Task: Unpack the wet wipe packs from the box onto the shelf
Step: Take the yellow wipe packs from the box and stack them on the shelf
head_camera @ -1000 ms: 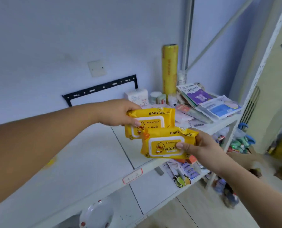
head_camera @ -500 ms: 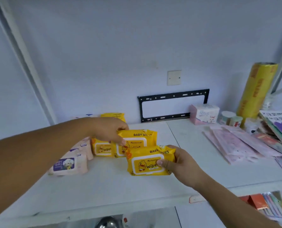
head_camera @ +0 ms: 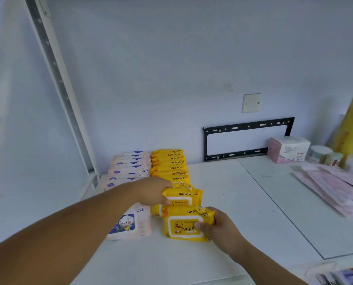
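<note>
A person's two bare arms reach over a white shelf (head_camera: 223,194) toward rows of wet wipe packs standing against the wall. The left hand (head_camera: 151,192) has its fingers wrapped over the top left corner of a yellow pack (head_camera: 184,197) at the front of the yellow row (head_camera: 169,164), just touching or about to join it. The right hand (head_camera: 216,225) pinches a second yellow pack (head_camera: 184,225) at its right end, thumb on the front face, fingers behind; this pack is nearest the camera, low over the shelf or resting on it, I cannot tell which. Left of the yellow row stands a pink row (head_camera: 130,167), with one pink pack (head_camera: 130,223) in front showing a cartoon animal. The packs look soft, squashy and fairly light, with slick film wrapping, so I judge a grip across an end or corner, as here, holds best without denting the stiff flip lid. Readable print: "BABY WIPES" along each yellow top edge, "Wipes" beside a duck on the lid. A small box (head_camera: 288,149) farther right reads "N95". The supply box is not in view.
</note>
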A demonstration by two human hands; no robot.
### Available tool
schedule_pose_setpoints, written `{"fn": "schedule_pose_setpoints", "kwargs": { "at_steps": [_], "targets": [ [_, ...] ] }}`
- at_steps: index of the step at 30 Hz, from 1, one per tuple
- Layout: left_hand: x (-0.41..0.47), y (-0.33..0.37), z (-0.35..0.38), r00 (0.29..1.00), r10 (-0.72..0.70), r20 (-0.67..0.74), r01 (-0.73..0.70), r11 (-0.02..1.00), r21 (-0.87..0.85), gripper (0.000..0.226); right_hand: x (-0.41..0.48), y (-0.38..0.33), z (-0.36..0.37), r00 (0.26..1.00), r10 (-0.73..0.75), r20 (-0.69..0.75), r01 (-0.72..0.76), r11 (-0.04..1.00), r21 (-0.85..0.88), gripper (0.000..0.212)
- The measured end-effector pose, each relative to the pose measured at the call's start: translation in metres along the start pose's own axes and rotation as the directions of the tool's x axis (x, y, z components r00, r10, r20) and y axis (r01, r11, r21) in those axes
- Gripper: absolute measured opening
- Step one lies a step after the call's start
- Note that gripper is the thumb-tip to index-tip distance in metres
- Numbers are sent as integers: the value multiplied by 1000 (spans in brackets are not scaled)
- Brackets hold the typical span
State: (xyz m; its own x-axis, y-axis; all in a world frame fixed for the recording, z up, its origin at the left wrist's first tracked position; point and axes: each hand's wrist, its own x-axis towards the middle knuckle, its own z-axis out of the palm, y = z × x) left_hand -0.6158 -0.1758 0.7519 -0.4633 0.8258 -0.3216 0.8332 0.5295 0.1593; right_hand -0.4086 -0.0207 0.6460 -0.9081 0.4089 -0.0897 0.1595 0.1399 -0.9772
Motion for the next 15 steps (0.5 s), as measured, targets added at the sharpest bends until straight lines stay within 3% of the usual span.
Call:
{"fn": "schedule_pose_setpoints", "kwargs": {
  "at_steps": [7,15],
  "targets": [
    [20,-23,15,999,-24,-48,26,999,41,56,21,11,23,999,36,-18,-35,998,54,29],
    [28,-27,12,990,22,-139,4,983,181,55,41,13,32,999,8,-31,-6,999,49,21]
  ]
}}
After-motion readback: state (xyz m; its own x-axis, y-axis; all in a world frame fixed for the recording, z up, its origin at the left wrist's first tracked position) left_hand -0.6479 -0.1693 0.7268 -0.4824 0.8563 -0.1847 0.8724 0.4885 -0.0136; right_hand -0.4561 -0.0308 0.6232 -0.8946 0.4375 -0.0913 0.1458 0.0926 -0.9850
